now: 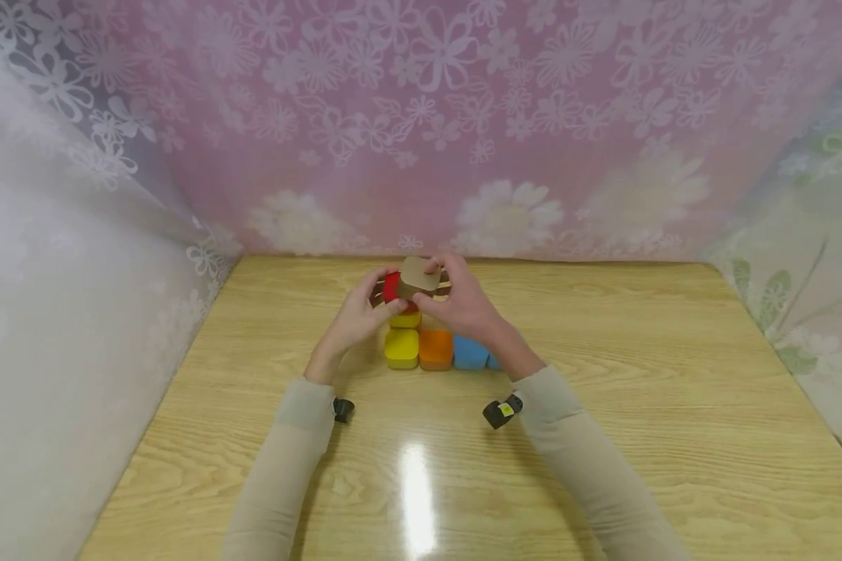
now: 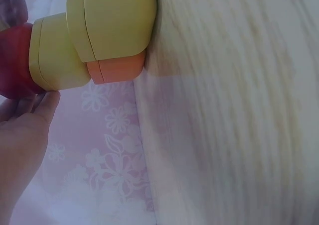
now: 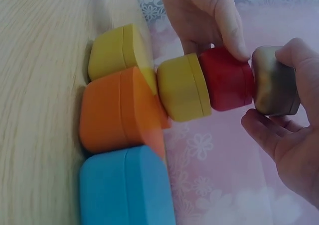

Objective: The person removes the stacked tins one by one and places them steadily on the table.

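My left hand [image 1: 359, 313] grips a rounded red box [image 3: 225, 79] with thumb and fingers on its sides. Under the red box sits a yellow box [image 3: 182, 88], part of an upright stack. My right hand [image 1: 465, 304] holds a gold-brown box [image 1: 419, 274] between thumb and fingers, at the top of the red one. In the right wrist view, the gold-brown box [image 3: 274, 81] stands right at the red box's upper face, slightly tilted. Each box has rounded corners and a seam line like a lid's. The left wrist view shows the red box [image 2: 19, 60] against the yellow one.
In front of the stack, a yellow box [image 1: 401, 348], an orange box [image 1: 436, 350] and a blue box [image 1: 470, 352] stand in a row on the wooden table [image 1: 638, 436]. More blue shows beside my right forearm. A flowered pink cloth [image 1: 407, 156] hangs behind the table.
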### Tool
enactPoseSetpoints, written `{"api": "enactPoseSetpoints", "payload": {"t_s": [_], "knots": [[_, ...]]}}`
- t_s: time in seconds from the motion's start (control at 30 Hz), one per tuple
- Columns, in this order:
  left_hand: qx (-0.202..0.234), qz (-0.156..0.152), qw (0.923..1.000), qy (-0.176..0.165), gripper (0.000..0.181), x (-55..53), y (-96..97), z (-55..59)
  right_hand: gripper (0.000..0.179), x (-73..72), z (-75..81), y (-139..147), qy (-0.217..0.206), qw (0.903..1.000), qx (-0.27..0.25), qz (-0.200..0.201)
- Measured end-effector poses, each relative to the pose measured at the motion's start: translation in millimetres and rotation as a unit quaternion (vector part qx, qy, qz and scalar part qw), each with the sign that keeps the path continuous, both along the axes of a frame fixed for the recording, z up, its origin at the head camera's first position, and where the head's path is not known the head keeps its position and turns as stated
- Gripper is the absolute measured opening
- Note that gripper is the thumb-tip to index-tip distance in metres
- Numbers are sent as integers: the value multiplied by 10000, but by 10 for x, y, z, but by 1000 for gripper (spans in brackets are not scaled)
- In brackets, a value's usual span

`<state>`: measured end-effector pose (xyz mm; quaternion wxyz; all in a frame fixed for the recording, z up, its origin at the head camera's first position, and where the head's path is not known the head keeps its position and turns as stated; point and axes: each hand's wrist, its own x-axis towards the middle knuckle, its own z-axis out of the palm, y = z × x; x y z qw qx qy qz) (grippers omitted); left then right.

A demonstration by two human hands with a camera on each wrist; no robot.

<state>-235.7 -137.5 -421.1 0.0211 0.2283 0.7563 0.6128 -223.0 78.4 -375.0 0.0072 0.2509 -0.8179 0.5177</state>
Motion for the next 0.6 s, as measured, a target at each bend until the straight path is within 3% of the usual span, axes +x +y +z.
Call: {"api": "enactPoseSetpoints", "payload": {"t_s": [0.1,0.3,0.6], "knots": [[26,13,9999,-109,59,9,18,27,48,-1,-26,60,-146,9997,-101,-184],[29,40,9998,-210,59,154,48,217,78,-9,-101,159,-364,9989,-132,-273],[201,76,9995,-212,57,192,49,233,75,-17,-189,238,-405,9988,226,-142]]}}
